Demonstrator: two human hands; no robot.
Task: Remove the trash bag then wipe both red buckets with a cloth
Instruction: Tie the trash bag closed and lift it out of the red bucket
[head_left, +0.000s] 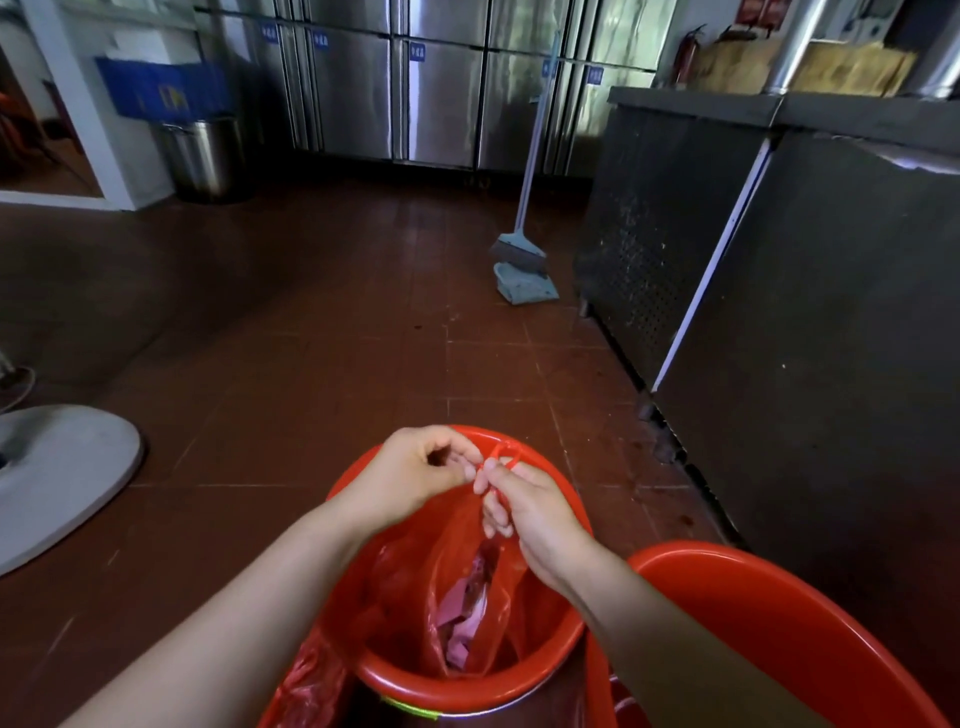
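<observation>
A red bucket (545, 670) stands on the floor right below me. Inside it hangs a thin red trash bag (441, 582) with pink scraps in it. Part of the bag spills over the bucket's near left rim. Above the bucket, my left hand (415, 478) and my right hand (524, 509) meet and pinch the bag's twisted top, where a small red loop sticks up. A second red bucket (779, 623) stands to the right, partly behind my right forearm. No cloth is in view.
A dark steel counter (779, 312) runs along the right. A broom and dustpan (522, 260) lean near its far end. Steel fridge doors (441, 93) line the back wall, with a metal bin (202, 156) at back left. A grey round base (57, 478) lies on the left floor.
</observation>
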